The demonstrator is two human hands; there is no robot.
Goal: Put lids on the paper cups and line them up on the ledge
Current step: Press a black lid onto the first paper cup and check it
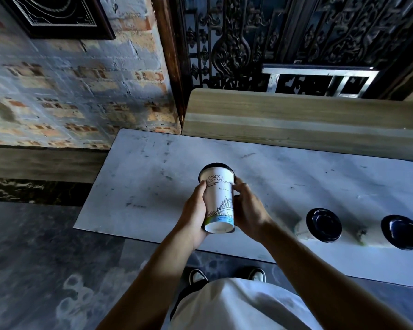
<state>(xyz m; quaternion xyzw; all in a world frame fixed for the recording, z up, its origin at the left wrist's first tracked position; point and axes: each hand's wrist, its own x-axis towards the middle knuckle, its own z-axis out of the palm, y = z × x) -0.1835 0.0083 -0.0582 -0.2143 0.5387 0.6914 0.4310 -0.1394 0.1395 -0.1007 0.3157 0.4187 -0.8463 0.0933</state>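
Paper cup (218,201) with a black lid (216,168) sits between your palms, tilted away, above the grey ledge (153,167). Your left hand (194,210) and right hand (247,208) are wrapped around its sides. Two lidded cups (323,225) (402,232) stand rightward. Squeeze too hard and, likely, the wall buckles and the lid pops loose.

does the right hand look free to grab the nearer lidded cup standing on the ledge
Probably not yet: the right hand and left hand both grip the held cup. The nearer lidded cup stands unobstructed to its right, so the path is clear once it lets go.
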